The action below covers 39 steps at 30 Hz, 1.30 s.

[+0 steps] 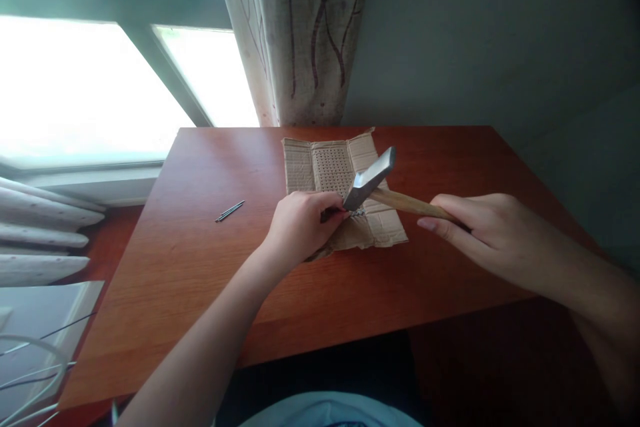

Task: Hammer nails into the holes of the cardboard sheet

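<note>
Fingers (440,227) of right hand (493,227) wrap hammer (407,202); left hand (303,221) over cardboard (299,173), pinch unclear; bench (190,267) runs on to right edge.

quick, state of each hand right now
Left hand: closed in a pinch; contents, if any, can't be told.
Right hand: closed, holding the hammer.

Got my right hand (480,230), right of centre, wrapped round a hammer (370,179) that's sitting right by the fingertips of my left hand (303,223), mid-frame over some holey cardboard (333,169). Loose nails (231,211) left of centre on the table (175,267), bright window (80,87) upper left, curtain (320,27) top middle.
</note>
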Each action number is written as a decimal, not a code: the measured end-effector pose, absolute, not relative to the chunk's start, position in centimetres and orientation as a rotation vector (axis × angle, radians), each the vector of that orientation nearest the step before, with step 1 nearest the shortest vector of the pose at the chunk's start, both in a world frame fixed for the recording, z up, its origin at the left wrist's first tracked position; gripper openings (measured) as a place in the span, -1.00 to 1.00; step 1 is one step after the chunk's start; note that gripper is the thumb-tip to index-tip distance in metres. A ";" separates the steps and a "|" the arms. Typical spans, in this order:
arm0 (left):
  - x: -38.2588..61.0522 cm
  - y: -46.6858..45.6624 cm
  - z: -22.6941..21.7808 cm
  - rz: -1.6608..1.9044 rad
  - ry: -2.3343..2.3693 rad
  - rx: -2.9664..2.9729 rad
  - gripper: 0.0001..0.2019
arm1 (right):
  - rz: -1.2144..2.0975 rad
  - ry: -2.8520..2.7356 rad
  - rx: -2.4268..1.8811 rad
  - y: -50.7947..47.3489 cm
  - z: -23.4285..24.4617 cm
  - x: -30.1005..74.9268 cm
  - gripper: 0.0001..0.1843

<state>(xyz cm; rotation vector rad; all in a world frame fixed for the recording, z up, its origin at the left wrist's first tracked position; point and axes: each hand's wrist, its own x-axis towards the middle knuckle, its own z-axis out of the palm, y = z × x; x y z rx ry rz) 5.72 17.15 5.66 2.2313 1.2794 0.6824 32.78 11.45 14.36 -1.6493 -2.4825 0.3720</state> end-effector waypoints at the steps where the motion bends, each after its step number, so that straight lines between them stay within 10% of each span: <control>1: 5.7 17.1 5.7 0.680 1.284 2.238 -0.88 | 0.371 -2.489 -1.647 11.5 14.3 32.7 -0.53; 29: 5.1 17.1 6.0 0.654 1.174 2.242 -0.93 | 0.387 -2.413 -1.659 10.9 14.0 32.7 -0.57; 39: 5.6 15.5 5.7 0.685 1.205 2.533 -0.64 | 0.366 -2.343 -1.690 10.6 13.9 32.9 -0.53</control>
